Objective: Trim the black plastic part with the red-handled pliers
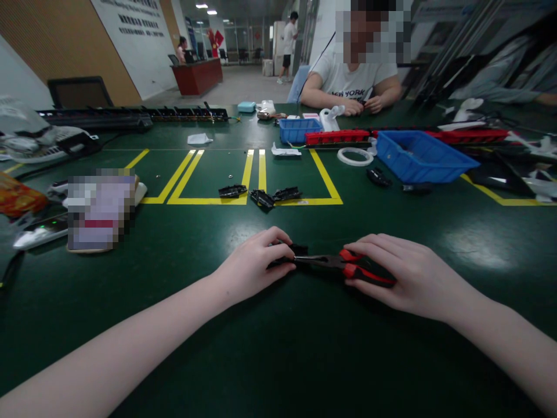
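Note:
My right hand (404, 273) is closed around the red and black handles of long-nose pliers (335, 261), which point left. Their tips reach a small black part (300, 249) pinched in the fingers of my left hand (261, 261). My left fingers hide much of this part, and whether the jaws grip it cannot be made out. Beyond my hands, three similar black parts lie near the yellow tape: one at the left (232, 191), one in the middle (262, 199) and one at the right (288, 193).
Across the green table (278, 348) sits a person (354, 81) holding something small. A large blue bin (422, 157), a smaller blue bin (299, 130), a white tape roll (354, 156) and red strips (337, 137) lie beyond my hands. A phone-like item (102, 215) lies left.

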A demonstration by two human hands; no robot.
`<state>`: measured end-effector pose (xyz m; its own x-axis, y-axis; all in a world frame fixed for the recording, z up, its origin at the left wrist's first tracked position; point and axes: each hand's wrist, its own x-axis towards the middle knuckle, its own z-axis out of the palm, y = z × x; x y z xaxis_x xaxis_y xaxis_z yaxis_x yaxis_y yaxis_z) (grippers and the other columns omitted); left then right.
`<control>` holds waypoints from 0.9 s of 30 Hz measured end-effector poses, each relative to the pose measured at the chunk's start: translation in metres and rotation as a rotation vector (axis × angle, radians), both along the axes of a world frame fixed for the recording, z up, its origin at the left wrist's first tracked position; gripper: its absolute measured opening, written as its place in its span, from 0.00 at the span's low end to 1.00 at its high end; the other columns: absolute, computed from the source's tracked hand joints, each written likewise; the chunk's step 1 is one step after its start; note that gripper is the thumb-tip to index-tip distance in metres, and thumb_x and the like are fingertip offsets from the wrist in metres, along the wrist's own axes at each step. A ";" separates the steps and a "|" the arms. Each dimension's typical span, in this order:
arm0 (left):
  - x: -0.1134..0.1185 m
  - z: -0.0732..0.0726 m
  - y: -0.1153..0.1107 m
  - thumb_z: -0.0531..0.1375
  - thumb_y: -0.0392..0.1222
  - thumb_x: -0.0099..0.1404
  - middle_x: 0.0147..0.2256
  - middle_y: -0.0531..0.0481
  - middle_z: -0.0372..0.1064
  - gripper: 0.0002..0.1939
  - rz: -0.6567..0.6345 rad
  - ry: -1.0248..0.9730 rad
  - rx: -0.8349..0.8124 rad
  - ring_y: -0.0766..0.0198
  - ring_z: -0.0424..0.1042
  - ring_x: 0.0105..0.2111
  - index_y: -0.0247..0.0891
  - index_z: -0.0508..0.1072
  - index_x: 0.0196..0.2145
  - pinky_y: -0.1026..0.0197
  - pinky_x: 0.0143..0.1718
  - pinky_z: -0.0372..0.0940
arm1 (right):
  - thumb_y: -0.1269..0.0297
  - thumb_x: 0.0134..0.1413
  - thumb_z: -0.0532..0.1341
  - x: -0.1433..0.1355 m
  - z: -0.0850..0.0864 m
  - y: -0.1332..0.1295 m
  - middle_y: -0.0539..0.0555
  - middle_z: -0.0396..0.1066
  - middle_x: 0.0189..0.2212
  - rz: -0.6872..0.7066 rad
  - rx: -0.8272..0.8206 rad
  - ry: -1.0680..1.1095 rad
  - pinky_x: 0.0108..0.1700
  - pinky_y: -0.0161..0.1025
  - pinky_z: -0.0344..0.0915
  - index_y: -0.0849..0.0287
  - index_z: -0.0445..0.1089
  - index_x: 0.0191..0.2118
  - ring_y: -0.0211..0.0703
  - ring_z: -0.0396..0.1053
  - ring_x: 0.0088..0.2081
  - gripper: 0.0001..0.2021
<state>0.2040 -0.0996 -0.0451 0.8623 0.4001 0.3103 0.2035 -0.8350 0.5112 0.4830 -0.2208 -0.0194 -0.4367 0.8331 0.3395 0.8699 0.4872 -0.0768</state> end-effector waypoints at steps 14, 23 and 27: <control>0.001 -0.003 0.004 0.62 0.35 0.69 0.50 0.45 0.70 0.05 -0.018 0.030 0.038 0.55 0.71 0.49 0.38 0.74 0.43 0.48 0.48 0.73 | 0.54 0.61 0.61 -0.002 0.003 0.003 0.59 0.77 0.39 -0.001 0.037 -0.073 0.39 0.47 0.69 0.59 0.71 0.48 0.50 0.75 0.37 0.16; 0.000 0.001 0.006 0.61 0.36 0.70 0.52 0.44 0.71 0.06 -0.039 0.085 0.055 0.55 0.71 0.50 0.38 0.74 0.45 0.50 0.48 0.73 | 0.60 0.56 0.60 -0.007 -0.002 0.001 0.57 0.74 0.38 -0.079 -0.116 0.005 0.30 0.40 0.70 0.57 0.69 0.48 0.45 0.74 0.33 0.14; 0.000 0.002 0.005 0.61 0.36 0.70 0.52 0.45 0.71 0.07 -0.035 0.107 0.067 0.55 0.70 0.50 0.38 0.74 0.46 0.50 0.48 0.73 | 0.60 0.54 0.61 -0.002 -0.003 0.001 0.55 0.74 0.38 -0.099 -0.163 0.021 0.30 0.40 0.70 0.56 0.69 0.48 0.45 0.74 0.33 0.16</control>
